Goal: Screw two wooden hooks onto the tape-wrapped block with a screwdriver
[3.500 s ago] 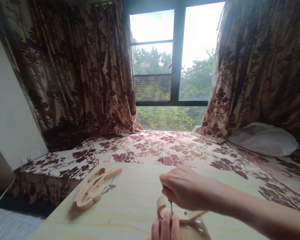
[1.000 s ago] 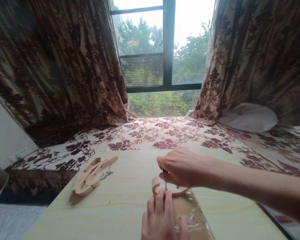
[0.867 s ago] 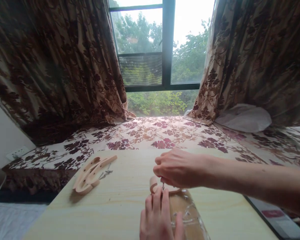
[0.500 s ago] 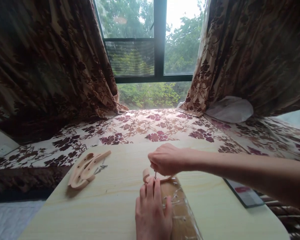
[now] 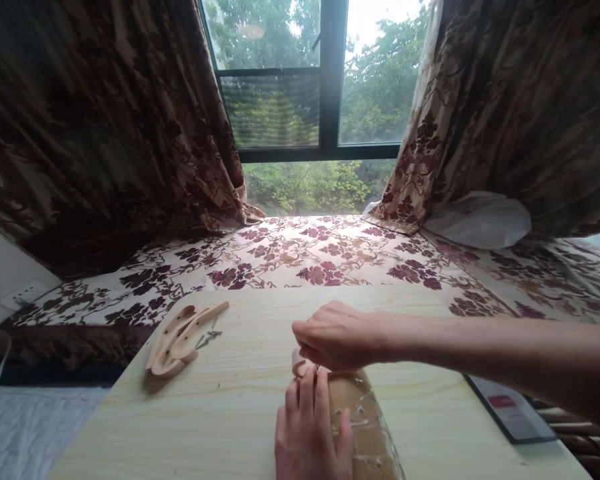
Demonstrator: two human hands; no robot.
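My left hand (image 5: 313, 433) lies flat, fingers stretched forward and thumb apart, on a brown block (image 5: 365, 437) wrapped in clear plastic. Its fingertips rest against a small, curved piece of pale wood (image 5: 299, 363) at the block's far end. Just above that wood, my right hand (image 5: 333, 337) is closed in a fist around a thin metal shaft, nearly all of it hidden by the fingers. To the left, several curved wooden pieces (image 5: 180, 343) with dark holes lie together. Beside them is a little pile of grey metal screws (image 5: 209, 340).
The pale wooden table (image 5: 230, 427) carries everything. A flat, dark-edged tablet-like object (image 5: 515, 413) lies at its right edge, below my right forearm. Beyond the table is a ledge with flowered cloth (image 5: 320, 247). A whitish plastic bag (image 5: 480, 220) sits there at the right.
The view has shifted slightly. My right fist has come down closer to the wooden piece and my left fingertips, and the metal shaft below it shows less. My left hand stays on the block.
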